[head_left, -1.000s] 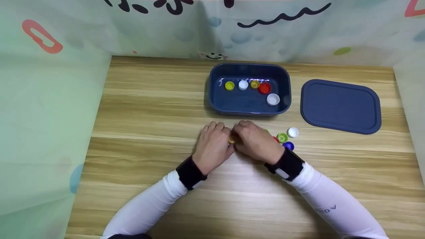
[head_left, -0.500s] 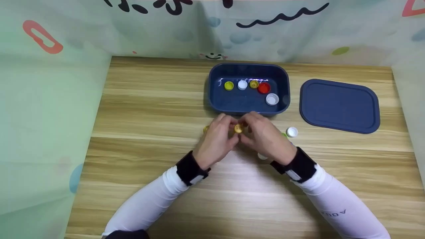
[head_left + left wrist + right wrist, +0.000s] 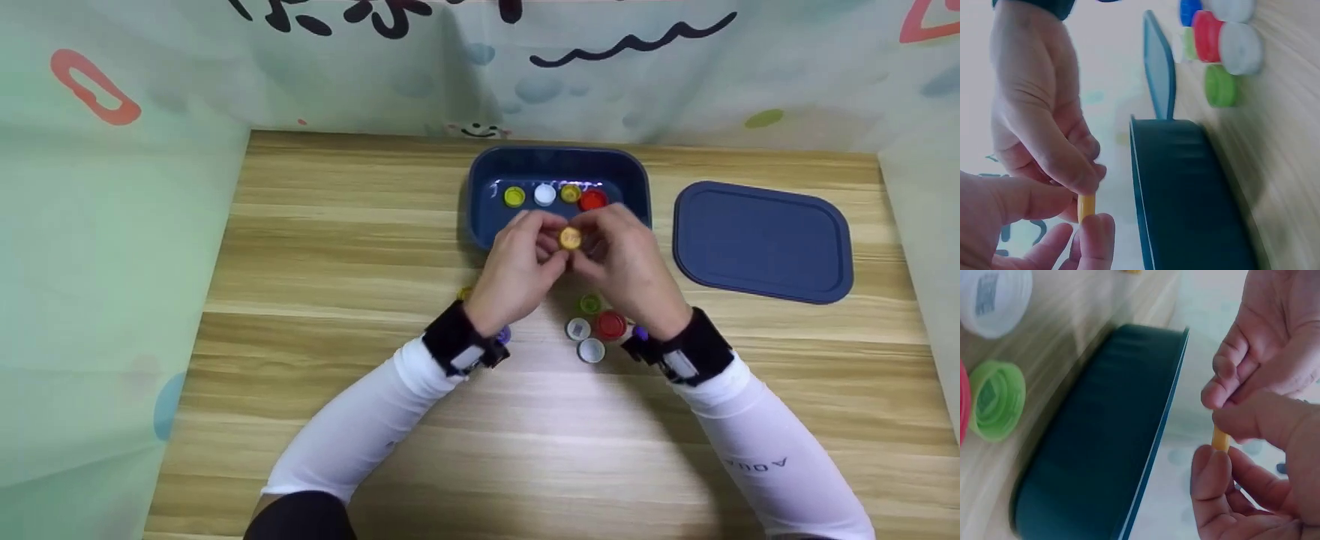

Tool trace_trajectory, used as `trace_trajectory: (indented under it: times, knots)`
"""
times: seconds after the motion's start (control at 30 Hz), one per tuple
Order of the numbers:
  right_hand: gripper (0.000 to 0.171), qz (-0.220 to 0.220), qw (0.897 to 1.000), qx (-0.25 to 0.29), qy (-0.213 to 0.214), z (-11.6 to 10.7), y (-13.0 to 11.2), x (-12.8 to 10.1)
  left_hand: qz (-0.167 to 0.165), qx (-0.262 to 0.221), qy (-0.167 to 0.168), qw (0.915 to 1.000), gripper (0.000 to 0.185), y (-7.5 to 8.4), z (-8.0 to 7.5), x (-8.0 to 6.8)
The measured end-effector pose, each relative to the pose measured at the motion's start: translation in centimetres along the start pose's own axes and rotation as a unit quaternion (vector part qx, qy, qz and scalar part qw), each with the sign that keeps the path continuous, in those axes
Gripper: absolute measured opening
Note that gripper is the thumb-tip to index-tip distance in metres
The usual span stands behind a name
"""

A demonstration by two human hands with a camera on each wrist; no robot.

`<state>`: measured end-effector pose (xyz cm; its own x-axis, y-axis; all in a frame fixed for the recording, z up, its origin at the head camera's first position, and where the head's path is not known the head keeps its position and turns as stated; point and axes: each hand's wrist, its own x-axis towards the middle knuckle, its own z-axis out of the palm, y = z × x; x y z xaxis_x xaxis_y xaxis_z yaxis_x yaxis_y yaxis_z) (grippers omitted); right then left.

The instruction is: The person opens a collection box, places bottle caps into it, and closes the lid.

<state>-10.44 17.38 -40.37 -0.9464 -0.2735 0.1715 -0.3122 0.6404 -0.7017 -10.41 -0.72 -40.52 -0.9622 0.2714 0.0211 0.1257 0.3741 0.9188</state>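
While both hands' fingers (image 3: pixel 551 238) pinch a yellow cap (image 3: pixel 571 238), patterned curtains (image 3: pixel 112 187) wall the wooden table (image 3: pixel 337 225).

Your left hand (image 3: pixel 517 270) and right hand (image 3: pixel 634 266) are raised, fingertips meeting; both forearms angle inward in white sleeves.

The head view looks forward and steeply down from above the wooden bench (image 3: pixel 337 247), far enough to take in its whole width. The left wrist view sits very close and low, rolled sideways, looking past the left hand (image 3: pixel 1022 225) along the outer wall of the dark blue rectangular plastic tub (image 3: pixel 1185 197). The right wrist view is just as near, also rolled, facing that tub (image 3: pixel 1100 439) from the other side. All three share the tub (image 3: pixel 480 217), and the small yellow plastic bottle cap (image 3: pixel 571 238) pinched above it.
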Motion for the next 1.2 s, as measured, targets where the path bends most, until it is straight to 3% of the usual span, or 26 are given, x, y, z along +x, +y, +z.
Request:
trace_trajectory:
  times: [0.17,0.37,0.53,0.7,0.87,0.97,1.2]
  knots:
    - [0.032,0.034,0.999,0.016,0.019,-0.2,1.3,1.4,-0.021,-0.011,0.006,0.9997,0.034,0.3,0.4,1.8]
    - [0.038,0.068,0.997,0.029,0.004,-0.2,2.6,2.5,-0.040,-0.029,-0.005,0.9988,0.034,-0.2,0.9,3.6]
    - [0.039,0.093,0.995,0.035,-0.015,-0.1,3.1,3.0,-0.050,-0.047,-0.013,0.9976,0.035,-0.9,1.1,4.6]
    - [0.041,0.102,0.993,0.050,-0.025,-0.2,3.3,3.2,-0.053,-0.024,-0.024,0.9980,0.037,-1.2,1.0,5.1]
    - [0.042,0.087,0.993,0.071,-0.022,-0.4,3.0,2.7,-0.027,0.016,-0.021,0.9993,0.041,-1.2,0.8,4.7]
    - [0.042,0.078,0.995,0.064,-0.014,-0.7,2.3,2.0,-0.004,0.015,-0.010,0.9998,0.041,-0.9,0.7,4.1]
    - [0.033,0.032,0.999,0.007,-0.002,-1.6,1.0,-0.4,0.071,0.020,-0.011,0.9972,0.041,-0.4,0.6,1.4]
